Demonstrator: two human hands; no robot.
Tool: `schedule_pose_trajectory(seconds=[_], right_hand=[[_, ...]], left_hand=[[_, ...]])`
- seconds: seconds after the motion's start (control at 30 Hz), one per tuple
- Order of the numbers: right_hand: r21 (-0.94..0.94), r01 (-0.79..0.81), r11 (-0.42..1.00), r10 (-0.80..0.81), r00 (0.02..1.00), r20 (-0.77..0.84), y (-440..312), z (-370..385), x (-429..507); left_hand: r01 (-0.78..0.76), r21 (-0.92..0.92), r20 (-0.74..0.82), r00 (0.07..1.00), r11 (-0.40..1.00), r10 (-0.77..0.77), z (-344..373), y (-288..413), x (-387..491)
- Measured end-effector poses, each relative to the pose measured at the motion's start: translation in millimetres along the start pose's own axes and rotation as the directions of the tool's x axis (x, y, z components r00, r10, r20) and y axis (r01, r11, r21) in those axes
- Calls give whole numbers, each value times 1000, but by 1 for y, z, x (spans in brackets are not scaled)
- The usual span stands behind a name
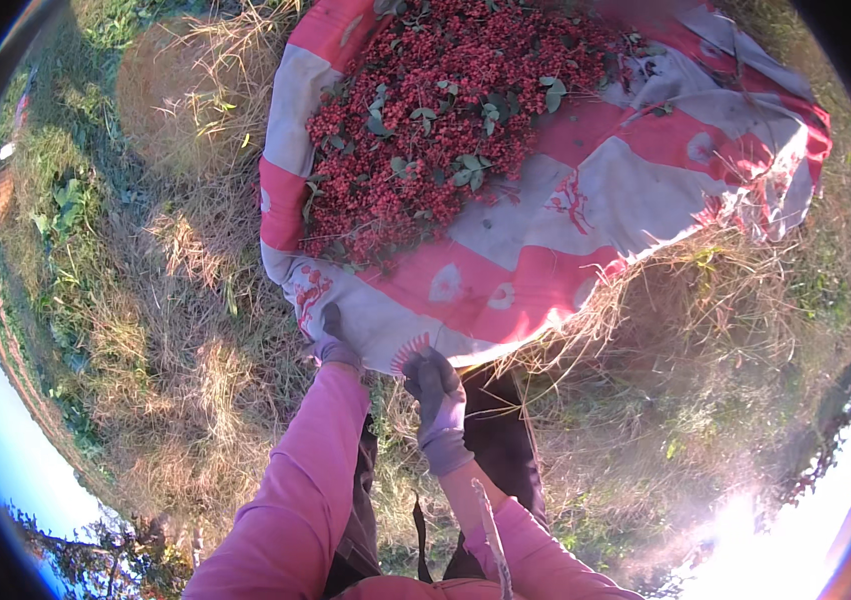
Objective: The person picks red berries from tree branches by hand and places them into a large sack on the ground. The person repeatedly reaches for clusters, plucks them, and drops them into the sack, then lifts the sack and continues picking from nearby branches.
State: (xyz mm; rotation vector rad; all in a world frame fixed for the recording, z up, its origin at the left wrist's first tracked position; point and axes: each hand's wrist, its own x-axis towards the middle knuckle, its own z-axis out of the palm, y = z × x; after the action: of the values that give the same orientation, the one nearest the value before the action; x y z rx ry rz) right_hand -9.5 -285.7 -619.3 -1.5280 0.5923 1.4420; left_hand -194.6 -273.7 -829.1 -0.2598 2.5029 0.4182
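A red-and-white printed cloth (500, 232) lies spread over the dry grass, its left side raised like a rim. Clusters of small red berries (425, 120) with green leaves are heaped on its far left part. At the near left edge my left hand (335, 345), in a grey glove, grips the cloth; most of its fingers are hidden. My right hand (436, 390), also gloved, pinches the near edge a short way to the right, beside a pink fan-shaped print. Both hands are low in front of my legs.
Dry grass (200, 390) surrounds the cloth, with long straw stalks (575, 337) under its near right edge. Green leafy plants (69, 210) grow at the left. Dark trousers (500, 435) show below the cloth. A pale strap or cord (493, 532) hangs near my right forearm.
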Motion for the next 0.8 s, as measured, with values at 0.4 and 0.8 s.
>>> schedule_pose_trajectory(seconds=[0.4,0.8], right_hand=[[-187,501,845,-433,847,309,12,-40,4],[-518,855,15,-796,324,511,-263,75,219]], left_hand=[[-53,-331,628,733,942,262,5,-17,-7],[-172,108,470,877,979,102,9,20,-46]])
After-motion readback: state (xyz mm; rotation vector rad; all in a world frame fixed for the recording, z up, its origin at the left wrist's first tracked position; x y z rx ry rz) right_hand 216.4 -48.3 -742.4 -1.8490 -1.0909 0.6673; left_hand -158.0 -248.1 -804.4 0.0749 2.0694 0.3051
